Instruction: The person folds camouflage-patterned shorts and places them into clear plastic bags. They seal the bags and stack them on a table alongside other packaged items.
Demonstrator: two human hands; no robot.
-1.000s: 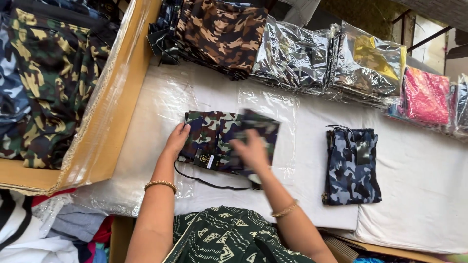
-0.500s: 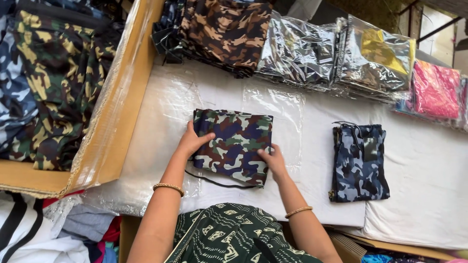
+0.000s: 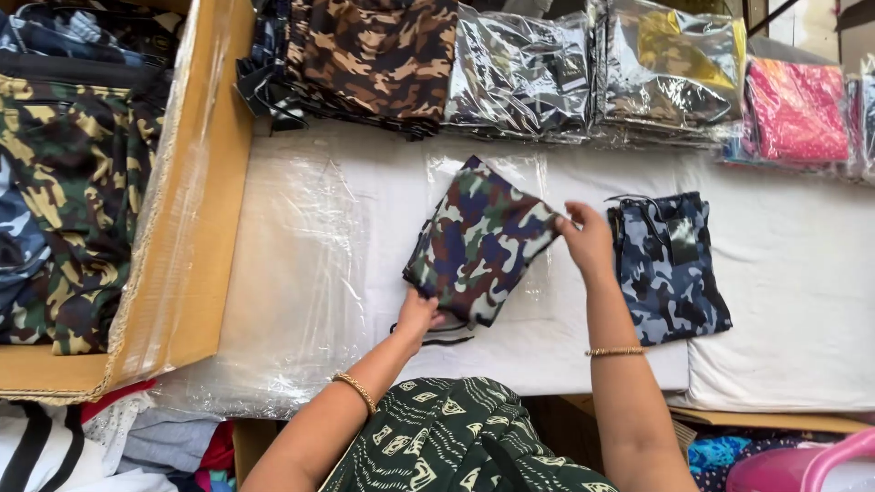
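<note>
The white-covered desk (image 3: pixel 784 364) carried a clear plastic sheet (image 3: pixel 301 273). Left hand (image 3: pixel 417 317) and right hand (image 3: pixel 588 239) fingers pinched the folded green-brown camouflage garment (image 3: pixel 478 241), tilted mid-desk. Judged step: repositioning; next demands level lowering.

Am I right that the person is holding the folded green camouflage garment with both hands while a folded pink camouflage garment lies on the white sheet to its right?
Not quite: the garment lying to the right is blue camouflage, not pink. The head view shows it flat on the white sheet. The rest holds: the left hand and right hand both grip the folded green camouflage garment.
</note>
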